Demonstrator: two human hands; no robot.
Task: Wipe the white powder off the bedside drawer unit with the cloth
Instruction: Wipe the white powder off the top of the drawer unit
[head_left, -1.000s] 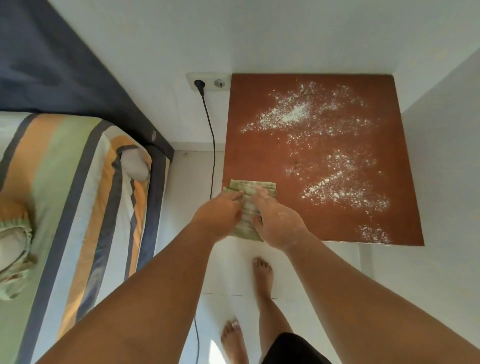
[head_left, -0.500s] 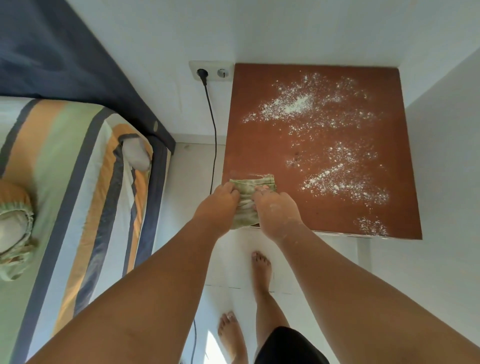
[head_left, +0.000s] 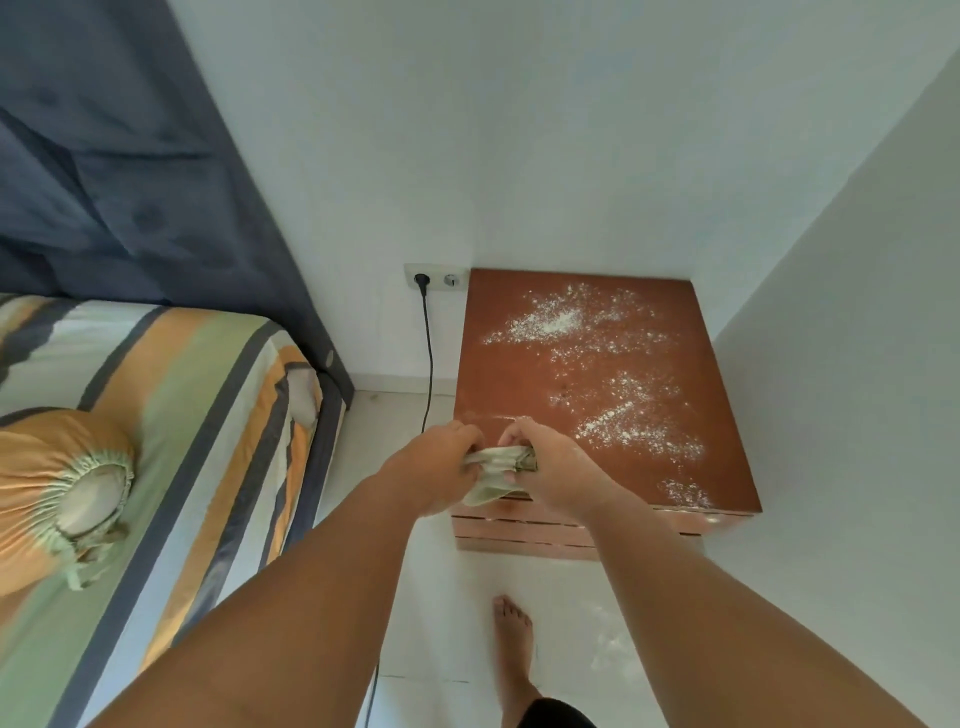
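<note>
A brown bedside drawer unit (head_left: 519, 374) stands in the corner of the room. White powder (head_left: 618, 384) is scattered over the middle and right of its top, with a small patch near the front right corner. My left hand (head_left: 431, 465) and my right hand (head_left: 556, 467) both grip a bunched greenish cloth (head_left: 498, 470) at the unit's front left edge. Part of the cloth hangs down over the front of the drawers. The fingers of both hands curl into the fabric.
A bed (head_left: 171, 441) with a striped cover and a bolster pillow (head_left: 57, 493) lies to the left. A black cable (head_left: 428, 364) runs down from a wall socket (head_left: 436, 280) beside the unit. White walls close in behind and to the right. Some powder lies on the floor (head_left: 613, 644) near my foot (head_left: 514, 649).
The cloth lay flatter on the unit's top before; both hands have now gathered it into a bunch at the front edge. The camera has tilted up and pulled back.
</note>
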